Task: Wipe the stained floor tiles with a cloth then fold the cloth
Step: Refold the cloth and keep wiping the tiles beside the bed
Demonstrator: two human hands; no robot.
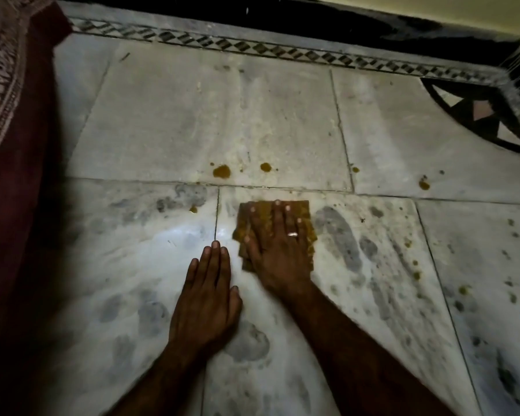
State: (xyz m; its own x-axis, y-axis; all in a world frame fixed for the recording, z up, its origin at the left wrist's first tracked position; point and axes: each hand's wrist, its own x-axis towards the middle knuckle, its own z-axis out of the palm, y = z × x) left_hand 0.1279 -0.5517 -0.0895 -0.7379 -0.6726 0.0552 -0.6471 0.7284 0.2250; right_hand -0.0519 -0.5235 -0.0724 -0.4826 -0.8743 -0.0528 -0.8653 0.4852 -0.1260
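A folded brownish-yellow cloth (pixel 303 214) lies flat on the white marble floor tiles (pixel 192 121). My right hand (pixel 278 250) presses down on it, palm flat and fingers spread, a ring on one finger. My left hand (pixel 206 298) rests flat on the bare tile just left of the cloth, holding nothing. Amber stains dot the floor: a larger drop (pixel 222 171) and a smaller one (pixel 265 167) just beyond the cloth, a small one (pixel 193 209) to its left, one (pixel 424 184) far right, and several specks along the right tiles.
A dark red patterned fabric (pixel 15 130) covers the left edge. A diamond-pattern border strip (pixel 252 48) and a black skirting run along the far wall. A dark inlaid floor motif (pixel 478 112) sits at the right. Grey smudges mark the near tiles.
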